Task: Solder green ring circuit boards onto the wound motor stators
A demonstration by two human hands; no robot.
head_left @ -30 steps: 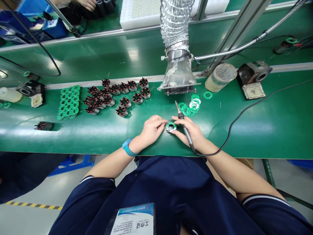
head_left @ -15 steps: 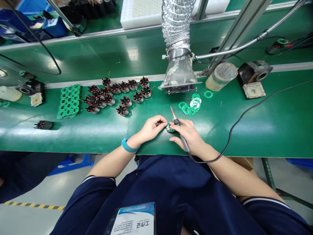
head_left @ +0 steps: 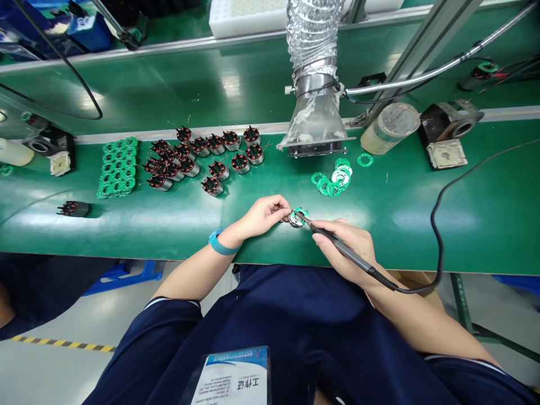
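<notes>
A motor stator with a green ring-shaped circuit board (head_left: 299, 216) on top stands on the bench in front of me. The fingers of my left hand (head_left: 270, 216) are closed on its left edge; the fingertips partly hide that side. In my right hand (head_left: 348, 244) is a soldering iron (head_left: 352, 256), gripped like a pen. Its tip points left and reaches the ring board; I cannot tell whether it touches. The iron's black cord (head_left: 436, 236) loops away to the right.
Several wound stators (head_left: 185, 152) stand left of centre, beside stacked green board panels (head_left: 118, 169). Loose ring boards (head_left: 333, 180) lie beyond my hands, below a fume extraction hood (head_left: 316, 121). A round container (head_left: 390, 128) and a black iron stand (head_left: 447, 129) are at right.
My right hand has moved right and turned the soldering iron from pointing away to pointing left, its tip now at the ring board. My left hand stays at the stator.
</notes>
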